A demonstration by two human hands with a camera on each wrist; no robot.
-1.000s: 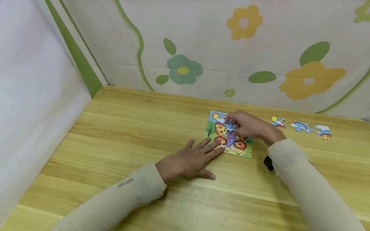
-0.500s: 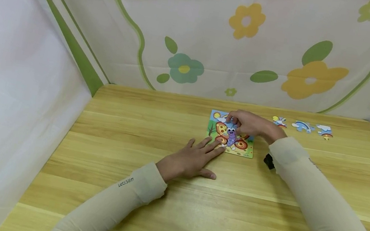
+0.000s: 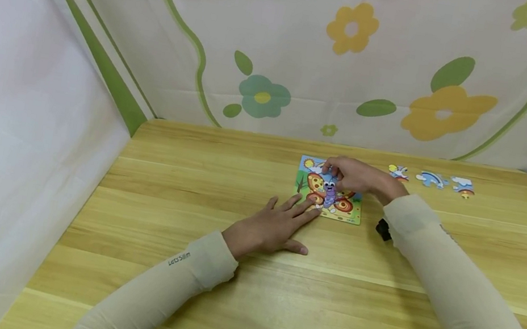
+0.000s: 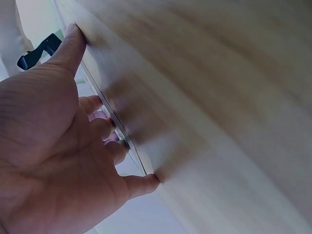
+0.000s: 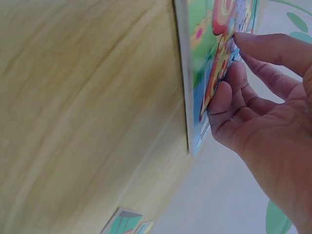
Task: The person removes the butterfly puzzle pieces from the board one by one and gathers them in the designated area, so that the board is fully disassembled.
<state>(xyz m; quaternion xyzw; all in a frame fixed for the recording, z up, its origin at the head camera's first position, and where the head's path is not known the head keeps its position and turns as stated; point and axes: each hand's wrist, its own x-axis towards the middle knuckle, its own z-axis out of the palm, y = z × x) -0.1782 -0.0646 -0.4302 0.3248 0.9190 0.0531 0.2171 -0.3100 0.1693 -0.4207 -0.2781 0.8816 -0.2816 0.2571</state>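
A square butterfly jigsaw puzzle [image 3: 304, 177] lies flat on the wooden table, a sun and tree at its left side. Over its upper right part, my right hand [image 3: 352, 175] pinches a puzzle piece with thumb and fingertips, low against the picture. That piece is mostly hidden by the hand. In the right wrist view, thumb and fingers [image 5: 273, 83] meet the picture surface. My left hand [image 3: 274, 228] lies with spread, fairly straight fingers, their tips on the puzzle's lower left edge and its thumb on the table. The left wrist view shows this left hand [image 4: 63, 131] from the palm side.
To the right of the puzzle, along the table's back edge, lie three loose pieces: one with a yellow patch [image 3: 398, 172], a rainbow piece [image 3: 432, 180] and a cloud piece [image 3: 462, 186]. A small black object [image 3: 383, 229] shows under the right forearm. A flowered cloth wall [image 3: 308, 79] stands behind.
The view has shifted very slightly. Both hands and the puzzle stay practically where they were, the right hand still at the puzzle's upper right.
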